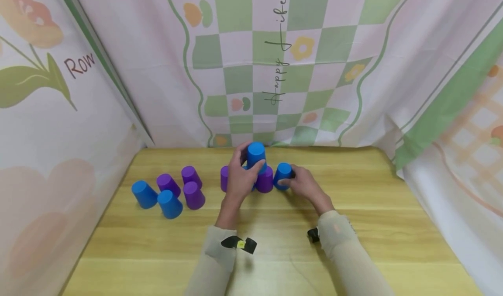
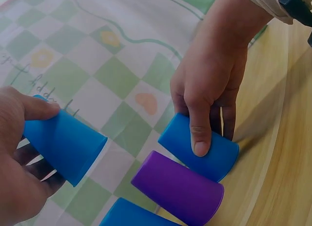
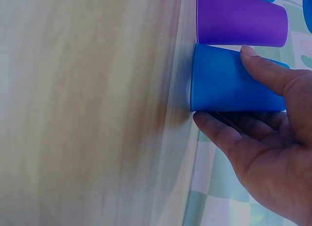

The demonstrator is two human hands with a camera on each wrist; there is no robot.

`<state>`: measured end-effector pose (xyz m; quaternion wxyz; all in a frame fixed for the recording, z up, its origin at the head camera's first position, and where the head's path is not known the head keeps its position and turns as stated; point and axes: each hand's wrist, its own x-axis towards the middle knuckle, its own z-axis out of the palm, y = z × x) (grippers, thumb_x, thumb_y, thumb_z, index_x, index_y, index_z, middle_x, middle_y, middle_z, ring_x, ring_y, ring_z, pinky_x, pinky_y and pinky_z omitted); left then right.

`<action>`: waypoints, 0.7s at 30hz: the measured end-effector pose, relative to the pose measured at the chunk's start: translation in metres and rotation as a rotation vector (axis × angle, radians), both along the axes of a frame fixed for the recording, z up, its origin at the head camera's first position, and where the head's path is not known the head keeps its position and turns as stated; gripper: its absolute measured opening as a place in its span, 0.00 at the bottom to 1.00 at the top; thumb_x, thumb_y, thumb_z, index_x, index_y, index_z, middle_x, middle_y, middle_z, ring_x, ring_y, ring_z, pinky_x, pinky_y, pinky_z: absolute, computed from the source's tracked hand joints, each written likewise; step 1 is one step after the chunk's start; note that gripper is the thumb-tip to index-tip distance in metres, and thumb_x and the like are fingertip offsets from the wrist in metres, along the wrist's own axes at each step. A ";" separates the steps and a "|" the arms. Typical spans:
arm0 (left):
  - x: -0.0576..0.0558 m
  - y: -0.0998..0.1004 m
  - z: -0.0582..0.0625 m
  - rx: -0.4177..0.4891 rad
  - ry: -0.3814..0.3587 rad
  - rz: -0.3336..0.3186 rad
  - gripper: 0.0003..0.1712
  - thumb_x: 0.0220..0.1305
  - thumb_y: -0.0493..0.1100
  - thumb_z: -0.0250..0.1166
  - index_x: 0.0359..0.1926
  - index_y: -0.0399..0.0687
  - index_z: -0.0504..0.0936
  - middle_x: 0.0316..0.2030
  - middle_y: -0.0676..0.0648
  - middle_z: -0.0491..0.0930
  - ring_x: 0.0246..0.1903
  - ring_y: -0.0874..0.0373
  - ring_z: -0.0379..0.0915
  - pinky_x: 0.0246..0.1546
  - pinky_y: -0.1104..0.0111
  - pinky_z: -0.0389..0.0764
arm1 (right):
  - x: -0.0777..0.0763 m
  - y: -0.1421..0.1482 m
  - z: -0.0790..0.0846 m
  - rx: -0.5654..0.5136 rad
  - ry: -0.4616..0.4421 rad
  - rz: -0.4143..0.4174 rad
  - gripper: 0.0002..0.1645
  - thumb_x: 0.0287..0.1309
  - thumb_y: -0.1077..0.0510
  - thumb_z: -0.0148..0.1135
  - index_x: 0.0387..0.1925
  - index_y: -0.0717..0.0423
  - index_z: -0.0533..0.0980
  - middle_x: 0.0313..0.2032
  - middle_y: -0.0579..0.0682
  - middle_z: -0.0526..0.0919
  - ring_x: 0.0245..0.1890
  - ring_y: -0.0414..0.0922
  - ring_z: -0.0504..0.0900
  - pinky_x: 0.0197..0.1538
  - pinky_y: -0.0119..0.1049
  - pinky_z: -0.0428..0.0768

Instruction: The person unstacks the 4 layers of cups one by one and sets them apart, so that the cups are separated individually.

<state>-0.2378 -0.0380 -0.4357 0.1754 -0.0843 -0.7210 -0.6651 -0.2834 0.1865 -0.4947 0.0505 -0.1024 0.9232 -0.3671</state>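
In the head view my left hand [image 1: 240, 179] holds an upside-down blue cup [image 1: 256, 152], thumb on the near side and fingers round the far side. The left wrist view shows this raised cup [image 2: 68, 138] apart from the row of cups. My right hand [image 1: 307, 184] grips another blue cup [image 1: 282, 176] standing upside down at the row's right end. Beside it stands a purple cup [image 1: 265, 181], then a blue cup [image 2: 136, 216] mostly hidden behind my left hand in the head view. A second purple cup [image 1: 224, 179] shows at the row's left end.
To the left, a separate group of upside-down cups stands on the wooden table [image 1: 275, 265]: blue cups [image 1: 170, 205] and purple cups [image 1: 193, 195]. A patterned curtain [image 1: 271, 69] hangs along the table's back edge, with more cloth at both sides.
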 end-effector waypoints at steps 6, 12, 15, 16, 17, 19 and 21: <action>0.003 -0.007 0.001 0.005 -0.003 0.017 0.33 0.64 0.36 0.75 0.69 0.49 0.75 0.63 0.42 0.81 0.65 0.44 0.78 0.71 0.46 0.75 | -0.001 0.001 0.000 -0.002 -0.001 0.005 0.26 0.66 0.50 0.72 0.57 0.64 0.79 0.53 0.64 0.87 0.55 0.60 0.85 0.61 0.60 0.83; 0.008 -0.013 0.001 -0.027 -0.040 0.072 0.33 0.64 0.38 0.76 0.68 0.54 0.76 0.65 0.45 0.80 0.66 0.45 0.77 0.72 0.46 0.74 | -0.001 0.002 0.001 -0.002 -0.010 0.001 0.26 0.66 0.50 0.72 0.56 0.64 0.79 0.53 0.63 0.87 0.53 0.58 0.85 0.60 0.59 0.84; 0.010 -0.017 0.000 -0.014 -0.043 0.067 0.34 0.64 0.37 0.75 0.69 0.54 0.76 0.66 0.44 0.78 0.66 0.43 0.76 0.71 0.44 0.74 | -0.001 0.002 0.001 -0.006 -0.010 0.003 0.26 0.66 0.50 0.72 0.56 0.64 0.79 0.53 0.63 0.87 0.53 0.58 0.85 0.60 0.59 0.83; 0.011 -0.018 0.000 -0.010 -0.045 0.065 0.34 0.65 0.37 0.75 0.69 0.55 0.76 0.66 0.43 0.78 0.66 0.43 0.76 0.71 0.44 0.74 | -0.001 0.002 0.001 -0.009 -0.011 0.004 0.26 0.66 0.50 0.72 0.56 0.63 0.79 0.53 0.63 0.87 0.53 0.58 0.85 0.60 0.59 0.83; 0.012 -0.020 0.000 -0.004 -0.048 0.065 0.34 0.64 0.37 0.75 0.69 0.55 0.76 0.66 0.43 0.78 0.67 0.43 0.76 0.71 0.43 0.74 | -0.001 0.001 0.000 -0.011 -0.012 0.005 0.26 0.66 0.50 0.72 0.56 0.63 0.79 0.53 0.63 0.87 0.53 0.58 0.85 0.60 0.59 0.83; 0.014 -0.023 0.000 0.009 -0.049 0.066 0.34 0.64 0.37 0.75 0.69 0.55 0.76 0.66 0.42 0.78 0.67 0.42 0.76 0.70 0.43 0.74 | -0.001 0.001 0.000 -0.016 -0.015 0.006 0.26 0.66 0.50 0.72 0.56 0.63 0.79 0.53 0.64 0.87 0.54 0.59 0.85 0.61 0.59 0.83; 0.015 -0.026 0.000 0.016 -0.046 0.070 0.34 0.64 0.37 0.76 0.68 0.55 0.76 0.66 0.41 0.79 0.66 0.41 0.76 0.70 0.42 0.75 | 0.000 0.001 0.000 -0.018 -0.014 0.013 0.26 0.66 0.50 0.72 0.56 0.64 0.79 0.53 0.65 0.86 0.55 0.61 0.84 0.61 0.60 0.83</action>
